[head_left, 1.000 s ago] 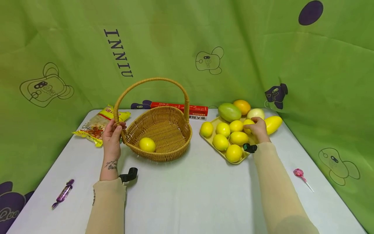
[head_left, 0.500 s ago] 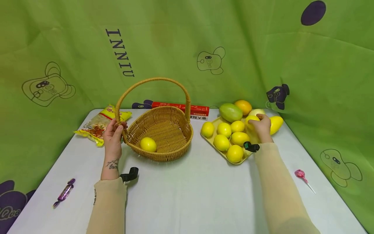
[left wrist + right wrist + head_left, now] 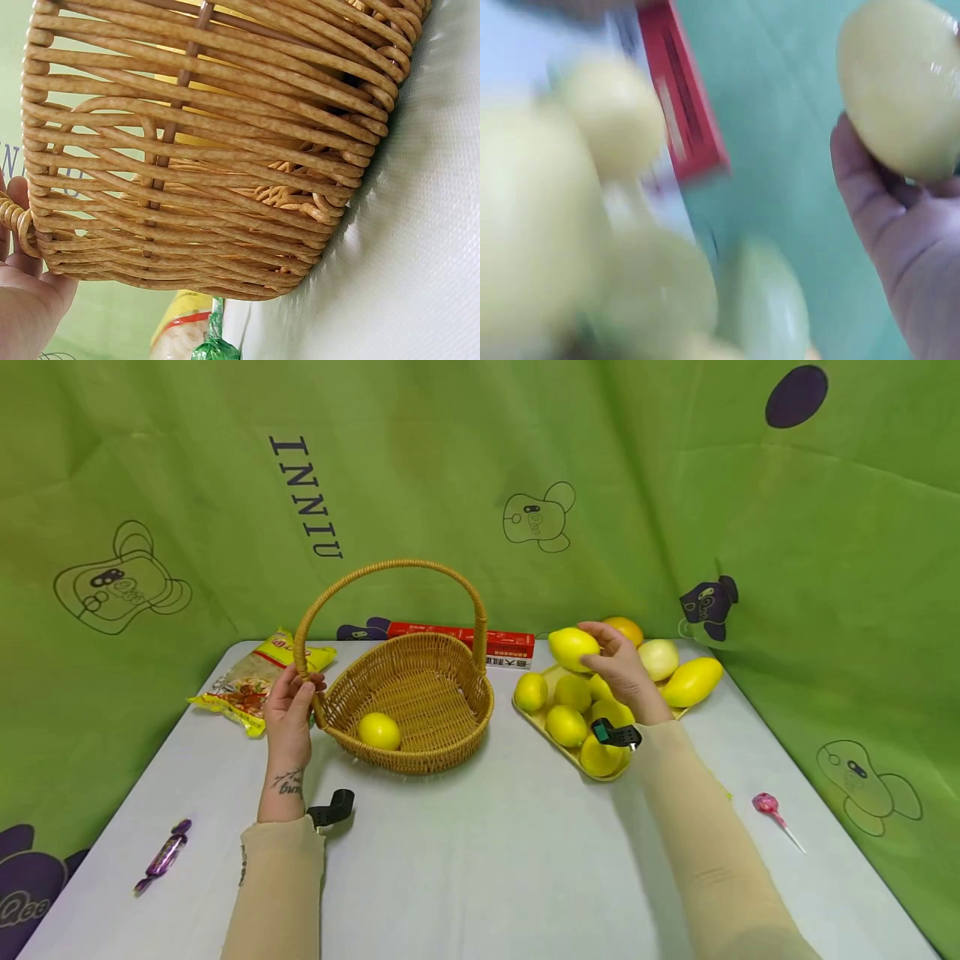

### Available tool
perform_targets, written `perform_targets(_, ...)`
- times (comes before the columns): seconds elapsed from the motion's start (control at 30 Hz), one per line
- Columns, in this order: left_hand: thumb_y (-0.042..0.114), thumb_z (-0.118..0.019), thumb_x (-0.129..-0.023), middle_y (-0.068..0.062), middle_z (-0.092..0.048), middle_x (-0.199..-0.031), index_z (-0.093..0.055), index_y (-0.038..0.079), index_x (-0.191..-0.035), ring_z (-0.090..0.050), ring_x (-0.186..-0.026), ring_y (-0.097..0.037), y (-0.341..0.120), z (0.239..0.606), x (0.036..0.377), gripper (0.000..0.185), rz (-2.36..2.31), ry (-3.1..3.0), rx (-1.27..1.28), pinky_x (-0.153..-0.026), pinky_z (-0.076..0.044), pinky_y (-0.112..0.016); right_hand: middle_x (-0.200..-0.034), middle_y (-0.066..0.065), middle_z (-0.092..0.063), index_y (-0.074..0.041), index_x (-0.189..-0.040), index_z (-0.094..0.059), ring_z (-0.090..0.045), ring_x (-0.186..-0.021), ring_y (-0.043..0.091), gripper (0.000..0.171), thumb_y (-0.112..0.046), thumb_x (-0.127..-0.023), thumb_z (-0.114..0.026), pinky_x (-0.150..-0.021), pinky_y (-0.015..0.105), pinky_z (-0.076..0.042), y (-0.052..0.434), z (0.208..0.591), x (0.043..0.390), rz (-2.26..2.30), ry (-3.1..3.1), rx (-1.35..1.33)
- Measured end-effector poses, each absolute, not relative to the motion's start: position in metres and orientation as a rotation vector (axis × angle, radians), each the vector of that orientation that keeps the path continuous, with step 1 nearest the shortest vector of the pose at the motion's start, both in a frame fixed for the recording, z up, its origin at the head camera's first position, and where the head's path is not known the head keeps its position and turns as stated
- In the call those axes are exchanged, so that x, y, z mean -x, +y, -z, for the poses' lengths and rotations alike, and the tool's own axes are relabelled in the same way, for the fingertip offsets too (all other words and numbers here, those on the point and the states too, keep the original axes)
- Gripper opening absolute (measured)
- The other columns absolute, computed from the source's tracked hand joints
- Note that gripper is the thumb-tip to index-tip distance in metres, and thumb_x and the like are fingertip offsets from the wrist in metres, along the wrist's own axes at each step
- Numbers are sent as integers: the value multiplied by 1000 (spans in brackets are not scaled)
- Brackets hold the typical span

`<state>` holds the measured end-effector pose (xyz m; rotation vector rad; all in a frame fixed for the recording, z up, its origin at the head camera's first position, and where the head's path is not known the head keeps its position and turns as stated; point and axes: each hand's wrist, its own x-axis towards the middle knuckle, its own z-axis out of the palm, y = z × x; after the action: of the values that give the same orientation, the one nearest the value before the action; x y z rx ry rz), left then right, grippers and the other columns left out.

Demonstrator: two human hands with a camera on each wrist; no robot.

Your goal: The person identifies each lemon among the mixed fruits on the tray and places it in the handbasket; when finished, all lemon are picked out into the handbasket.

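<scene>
Green cloth [image 3: 450, 485] backs the table [image 3: 487, 860]; left hand [image 3: 288, 706] grips the basket [image 3: 412, 702] handle, right hand [image 3: 618, 668] holds a lemon [image 3: 572, 648] above the tray [image 3: 525, 714].

A yellow noodle packet [image 3: 258, 681] is seen lying at the far left of the white table [image 3: 480, 852], and a red box [image 3: 465, 641] is laid along the back edge. Down at the near left, a purple wrapped candy [image 3: 163, 857] is spotted; over on the near right, a pink lollipop [image 3: 772, 811] is left flat, stick pointing forward. Behind the tray, an orange fruit [image 3: 628, 628], a pale round fruit [image 3: 659, 658] and a long yellow mango [image 3: 692, 682] are grouped. Everything is backed by a green cartoon-printed cloth [image 3: 480, 485].
</scene>
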<state>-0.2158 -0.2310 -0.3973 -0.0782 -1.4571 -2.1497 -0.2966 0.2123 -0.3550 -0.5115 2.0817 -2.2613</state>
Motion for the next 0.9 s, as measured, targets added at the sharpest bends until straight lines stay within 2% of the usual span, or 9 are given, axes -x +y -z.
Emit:
perform_targets(0.1,9,-55,-92,0,-66,-92,-62,14,-118,-60,-89,-11,-232,397,215,27,2155,-1461,74,-83,-48,-22,-113,-4,-55,-12,-117,-54,-57,-94,11,45,11,-79,-53,-76,20,-51,176,352,291,2179,1985,648)
perform_targets(0.37,9,-54,-92,0,-65,-92,-61,14,-119,-60,-89,-12,-231,397,215,28,2147,-1472,67,-83,-48,-22,-114,0,-56,9,-125,-43,-55,-96,15,52,8,-75,-58,-78,24,-50,88,352,278,1967,1821,944)
perform_targets(0.5,10,-55,-92,2,-65,-92,-60,15,-120,-60,-89,-11,-230,397,215,28,2147,-1488,48,-84,-48,-21,-123,12,-53,9,-128,-41,-53,-105,23,54,9,-77,-59,-84,27,-49,66,356,273,1898,1825,962)
perform_targets(0.63,10,-55,-92,2,-65,-93,-60,15,-120,-60,-90,-11,-229,397,215,28,2151,-1490,42,-84,-48,-21,-136,28,-41,10,-131,-39,-43,-124,39,54,13,-79,-56,-102,43,-40,63,358,270,1927,1796,976)
perform_targets(0.7,10,-55,-92,1,-65,-93,-61,16,-119,-60,-90,-11,-229,397,216,28,2149,-1490,42,-83,-48,-21,-137,28,-41,8,-130,-41,-37,-128,44,53,12,-80,-58,-105,51,-32,69,359,268,1980,1742,980)
perform_targets(0.77,10,-55,-92,1,-65,-93,-61,15,-118,-60,-89,-11,-229,397,216,27,2148,-1484,50,-83,-48,-21,-134,23,-46,2,-129,-45,-39,-126,45,52,7,-80,-63,-105,55,-29,79,359,266,2033,1675,986)
perform_targets(0.9,10,-56,-92,-1,-66,-93,-62,15,-117,-60,-89,-12,-231,398,217,26,2147,-1467,66,-83,-48,-21,-127,6,-55,-14,-123,-53,-49,-120,34,51,-7,-78,-73,-105,54,-31,109,358,265,2087,1611,1044)
